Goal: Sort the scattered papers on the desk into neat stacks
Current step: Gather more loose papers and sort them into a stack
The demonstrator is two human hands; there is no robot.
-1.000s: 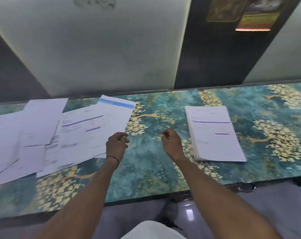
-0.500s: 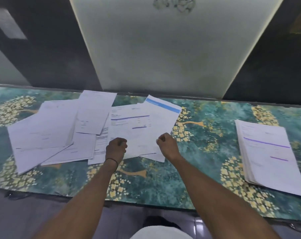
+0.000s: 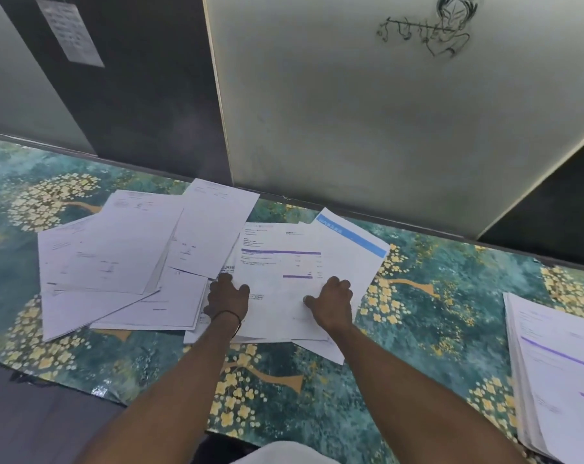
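Left hand (image 3: pixel 228 300) and right hand (image 3: pixel 331 304) rest on the top sheet (image 3: pixel 280 262) of loose papers (image 3: pixel 116 249) on the worktop (image 3: pixel 451 296), fingers (image 3: pixel 338 285) bent; whether pinching, I cannot tell. Light, limp, slippery: best lifted by an edge.

Dim, cool, greenish room light, soft and even, with no hard shadows. The white papers (image 3: pixel 277 279) read bluish, their print soft and mostly illegible. Faint glare on the desk (image 3: pixel 99 391) at its front edge. Strong wide-angle bend: the wall panel (image 3: pixel 350 112) leans, and the stack (image 3: pixel 558 373) at far right stretches and smears.
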